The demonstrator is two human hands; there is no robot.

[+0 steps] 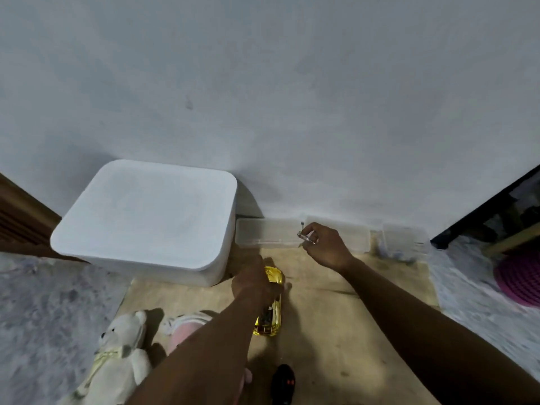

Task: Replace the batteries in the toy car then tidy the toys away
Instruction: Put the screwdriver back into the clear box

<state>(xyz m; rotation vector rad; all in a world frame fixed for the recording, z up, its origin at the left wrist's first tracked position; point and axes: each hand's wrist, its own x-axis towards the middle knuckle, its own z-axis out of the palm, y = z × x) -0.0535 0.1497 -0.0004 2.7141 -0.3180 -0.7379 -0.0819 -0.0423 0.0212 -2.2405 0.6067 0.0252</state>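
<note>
On the tan floor mat (350, 317), our left hand (254, 283) gripped the glossy yellow toy car (270, 314), which lay lengthwise away from us. Just beyond it, our right hand (324, 247) pinched a small slim object (306, 238), perhaps a tool.

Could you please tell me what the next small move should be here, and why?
Probably bring the right hand over to the yellow toy car. It pinches a small silvery item, too blurred to name, by the clear tray, while the left hand holds the car on the mat.
</note>
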